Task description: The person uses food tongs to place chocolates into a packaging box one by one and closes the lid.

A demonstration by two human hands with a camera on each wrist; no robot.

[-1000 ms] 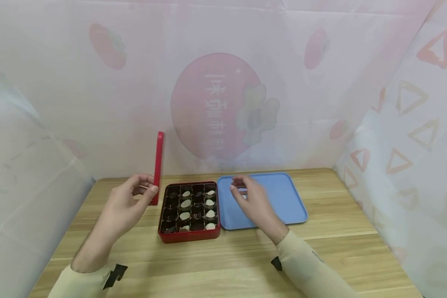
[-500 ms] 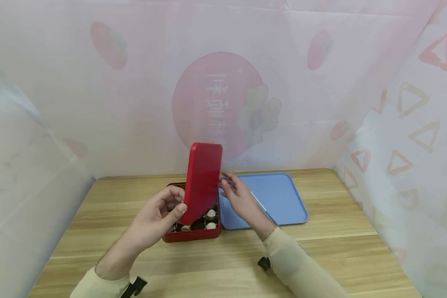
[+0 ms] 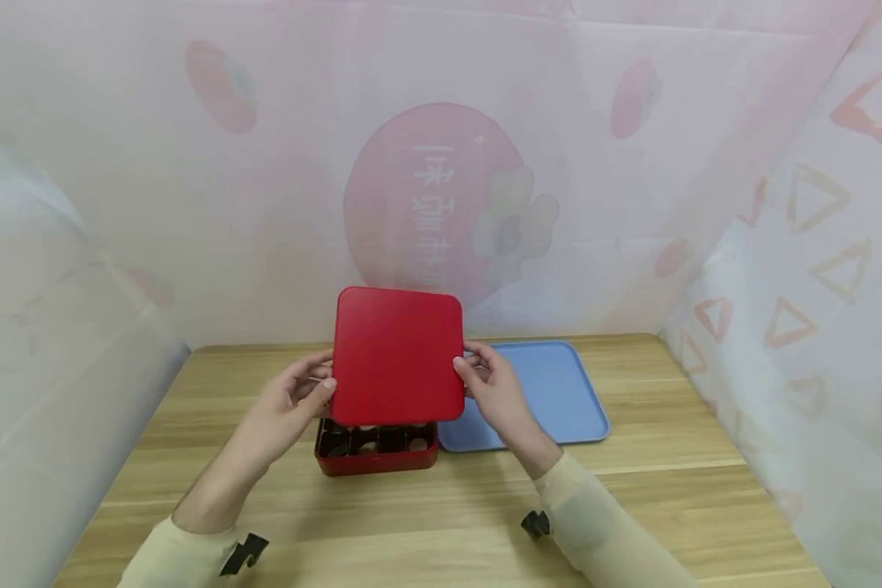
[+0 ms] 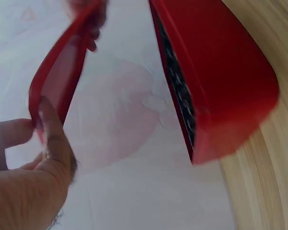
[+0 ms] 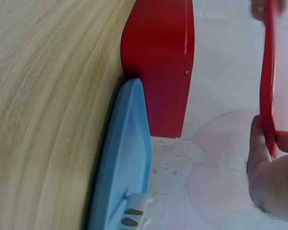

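A red square lid is held up over the red box, tilted so its outer face turns toward the head camera. My left hand pinches its left edge, thumb in front and fingers behind. At the right edge, my right hand grips it the same way. The box stands on the table, and only its front row of dark cups with chocolates shows below the lid; the rest is hidden. In the left wrist view a gap separates the lid from the box.
A blue tray lies directly right of the box. On it, the right wrist view shows a white slotted piece, partly cut off. Wood-grain table runs in front, and a printed white curtain closes the back and sides.
The lid has moved right from beside the box to above it and turned from edge-on to face-on. My right hand has come to its right edge and taken hold.
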